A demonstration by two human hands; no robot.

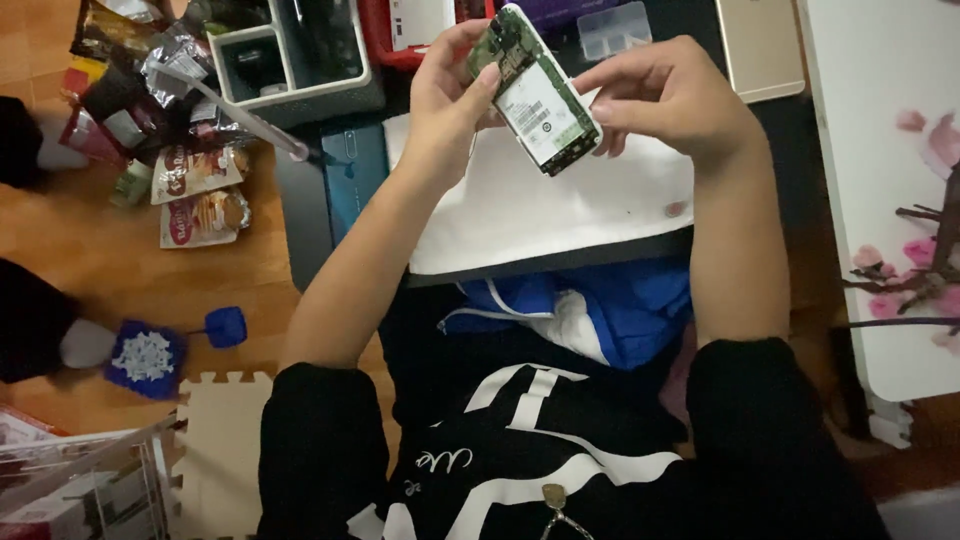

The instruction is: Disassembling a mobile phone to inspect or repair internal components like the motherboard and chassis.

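I am looking down at my own two hands, raised above a white sheet [540, 215] that covers the dark work surface in front of me. Between them I hold an opened phone [535, 92] with its back cover off, so a green circuit board and a white labelled panel show. The phone is tilted, its top end pointing away and to the left.

My left hand [448, 95] grips the phone's left edge, fingers curled behind it and thumb pressed on the front near the top. My right hand [668, 95] closes on the phone's lower right edge, fingertips pinched together against its side. Both hands are holding the phone, neither is spread wide.

A small reddish spot [676, 209] lies on the white sheet, below my right hand and apart from it. Beyond the phone sits a grey tray [290, 62] with compartments, and to its right a clear plastic box [612, 28]. A gold-coloured phone [760, 45] lies at the top right, beside a white board [880, 190] painted with pink blossoms. To the left, on the wooden floor [240, 270], snack wrappers [195, 190] are scattered. My sleeves are black, and blue cloth [640, 305] rests in my lap.
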